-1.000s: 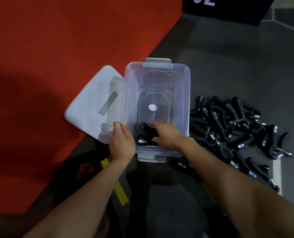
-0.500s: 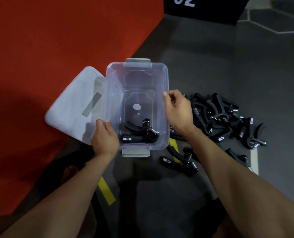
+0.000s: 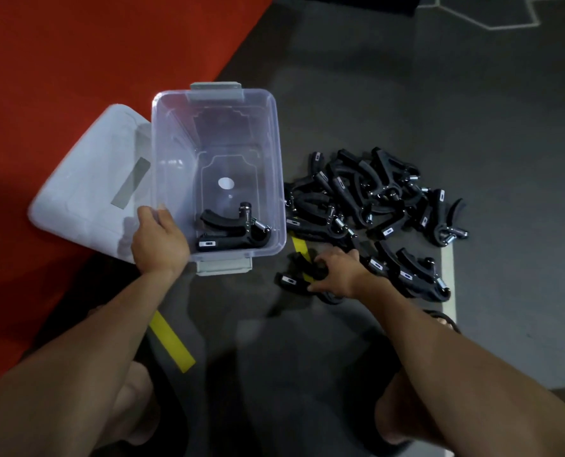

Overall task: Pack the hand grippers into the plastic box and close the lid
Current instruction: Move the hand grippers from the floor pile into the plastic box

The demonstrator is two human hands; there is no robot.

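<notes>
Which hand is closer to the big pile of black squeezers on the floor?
Right. The right hand is at the pile's near edge; the left hand is across the box.

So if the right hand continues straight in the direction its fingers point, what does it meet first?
The right hand points left, already gripping a hand gripper. Beyond it, probably the plastic box, near its front latch, though depth is unclear.

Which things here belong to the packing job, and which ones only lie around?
Belong to the job:
- box, open, one gripper inside
- lid, off, left of the box
- gripper pile on the floor
- gripper under the right hand
- left hand on the box's rim

Only lying around:
- red mat
- yellow tape
</notes>
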